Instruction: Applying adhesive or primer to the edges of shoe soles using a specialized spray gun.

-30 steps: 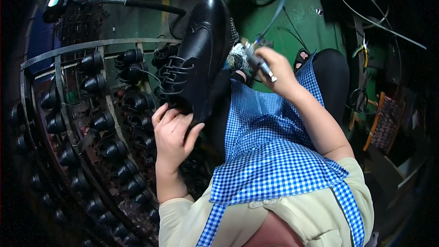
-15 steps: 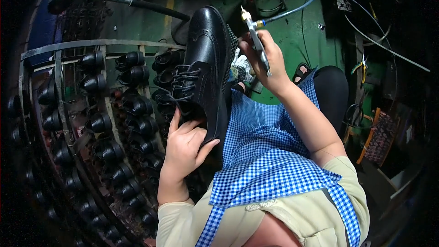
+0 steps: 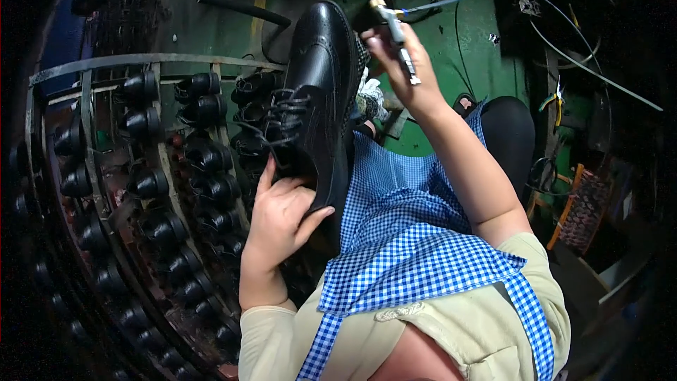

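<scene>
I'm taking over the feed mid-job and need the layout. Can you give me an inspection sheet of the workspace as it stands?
Surface: no table seen; blue checked apron over the lap, green floor beyond.
Job's things: black lace-up shoe held upright, toe up; metal spray tool beside it.
Clutter: crumpled rag behind the shoe.
Grippers: left hand grips the shoe's heel end; right hand grips the spray tool.
Cables: blue hose runs from the tool; loose wires at right.
Surroundings: curved metal rack of black shoes at left.
</scene>
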`<state>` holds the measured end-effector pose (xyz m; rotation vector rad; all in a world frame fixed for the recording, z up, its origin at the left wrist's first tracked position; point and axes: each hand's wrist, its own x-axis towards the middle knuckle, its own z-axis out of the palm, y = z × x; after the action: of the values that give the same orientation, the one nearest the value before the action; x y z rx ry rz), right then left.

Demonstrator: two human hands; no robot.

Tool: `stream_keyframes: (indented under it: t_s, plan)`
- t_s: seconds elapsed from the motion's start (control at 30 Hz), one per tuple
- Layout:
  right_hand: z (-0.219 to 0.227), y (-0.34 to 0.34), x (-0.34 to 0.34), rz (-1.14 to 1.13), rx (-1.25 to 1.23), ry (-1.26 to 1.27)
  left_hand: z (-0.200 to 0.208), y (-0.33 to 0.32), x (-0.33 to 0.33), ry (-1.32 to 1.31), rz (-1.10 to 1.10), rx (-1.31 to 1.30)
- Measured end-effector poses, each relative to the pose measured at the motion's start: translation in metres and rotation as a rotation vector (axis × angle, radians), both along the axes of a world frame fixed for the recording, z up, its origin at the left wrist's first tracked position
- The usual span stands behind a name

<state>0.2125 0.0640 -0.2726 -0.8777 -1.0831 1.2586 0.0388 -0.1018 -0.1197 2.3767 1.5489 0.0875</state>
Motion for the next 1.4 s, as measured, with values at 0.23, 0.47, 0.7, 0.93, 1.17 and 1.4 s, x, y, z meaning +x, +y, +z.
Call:
stream_keyframes:
  t_s: [0.23,0.47,0.7,0.93,1.17,1.4]
  plan:
    - [-0.014,-0.045,0.023,0.132,-0.010,-0.233,0.005,0.008,-0.019,-0.358,0.232,0.071]
    - [0.019,-0.091,0.019,0.300,-0.049,0.009,-0.017,-0.008,-0.011,-0.793,0.499,0.016]
    - [0.017,-0.109,0.013,0.424,-0.037,0.070,-0.029,-0.009,0.014,-0.991,0.548,-0.006]
    - [0.025,-0.087,0.014,0.427,-0.094,0.151,-0.026,0.016,0.017,-0.922,0.547,-0.056]
    - [-0.010,-0.066,0.014,-0.014,0.179,-0.378,-0.008,0.002,-0.025,-0.890,0.470,0.063]
    - [-0.080,-0.041,-0.007,0.173,0.240,-0.399,0.096,-0.123,-0.074,-0.325,0.372,0.674]
